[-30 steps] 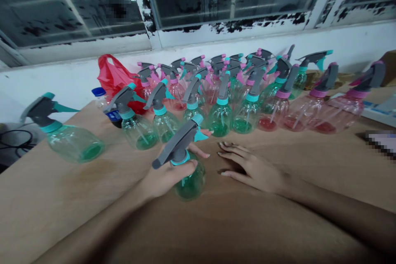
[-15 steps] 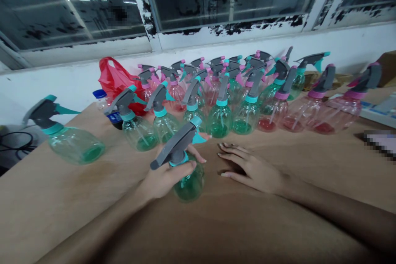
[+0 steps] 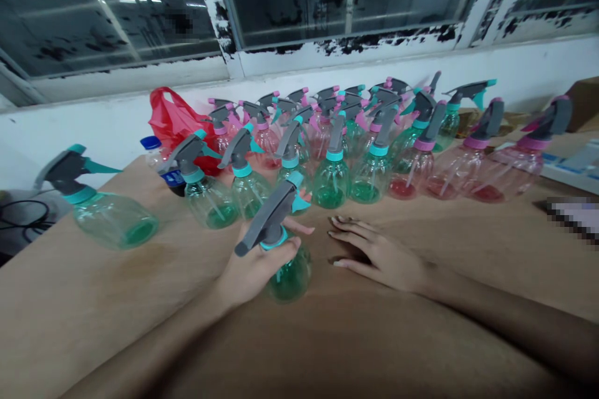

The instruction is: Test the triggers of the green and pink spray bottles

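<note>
My left hand (image 3: 255,268) is wrapped round the neck of a green spray bottle (image 3: 292,277), thumb on the near side, some fingers behind it. The bottle has a grey sprayer head with a turquoise nozzle and trigger, which points away and to the right. It stands on the wooden table (image 3: 299,349), leaning slightly. To its right my right hand (image 3: 381,255) lies flat on the tabletop, fingers spread, holding nothing. Just beyond both hands is a row of green spray bottles, the closest to my right hand being a green spray bottle (image 3: 332,184).
Pink spray bottles (image 3: 412,174) continue the row rightward, with several more behind. A lone green spray bottle (image 3: 112,218) stands at left. Near the wall are a red plastic bag (image 3: 175,118) and a blue-capped drink bottle (image 3: 161,162). A blurred flat object (image 3: 578,215) lies at right.
The spray bottle in my left hand has shifted slightly right, and its sprayer head has turned a little to point more away from me. My right hand has stayed in place.
</note>
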Tool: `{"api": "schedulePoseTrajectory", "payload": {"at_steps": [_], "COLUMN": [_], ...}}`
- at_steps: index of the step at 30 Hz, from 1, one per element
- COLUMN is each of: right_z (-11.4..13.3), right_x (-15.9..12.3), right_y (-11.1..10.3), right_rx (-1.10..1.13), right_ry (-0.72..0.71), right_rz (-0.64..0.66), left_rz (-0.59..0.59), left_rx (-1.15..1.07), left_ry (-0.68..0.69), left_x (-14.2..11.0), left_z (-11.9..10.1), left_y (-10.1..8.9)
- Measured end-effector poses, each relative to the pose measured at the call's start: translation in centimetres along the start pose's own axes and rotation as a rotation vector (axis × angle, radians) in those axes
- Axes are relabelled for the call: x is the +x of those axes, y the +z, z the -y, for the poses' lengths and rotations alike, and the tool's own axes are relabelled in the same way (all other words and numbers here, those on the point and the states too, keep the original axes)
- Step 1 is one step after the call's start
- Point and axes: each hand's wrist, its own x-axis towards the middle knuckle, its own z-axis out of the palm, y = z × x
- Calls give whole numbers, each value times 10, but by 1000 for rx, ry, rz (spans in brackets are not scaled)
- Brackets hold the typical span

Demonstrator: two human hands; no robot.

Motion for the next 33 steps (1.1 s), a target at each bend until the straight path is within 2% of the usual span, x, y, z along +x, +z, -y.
{"api": "schedulePoseTrajectory", "payload": {"at_steps": [14,25,33], "right_z": [2,2,0], "right_x": [1,1,0], "right_y": [-2,-1,-1], "right_rx": [-17,-23,-19], "right_ry": [4,5,-2], "right_rz": [24,20,12], "left_rz": [-15,-10,-18], "left_rx": [-30,6,5], "left_ry": [16,-13,-2], "left_x": [-2,-1,0], "left_z": [9,-1,2], "left_y": [2,2,2]}}
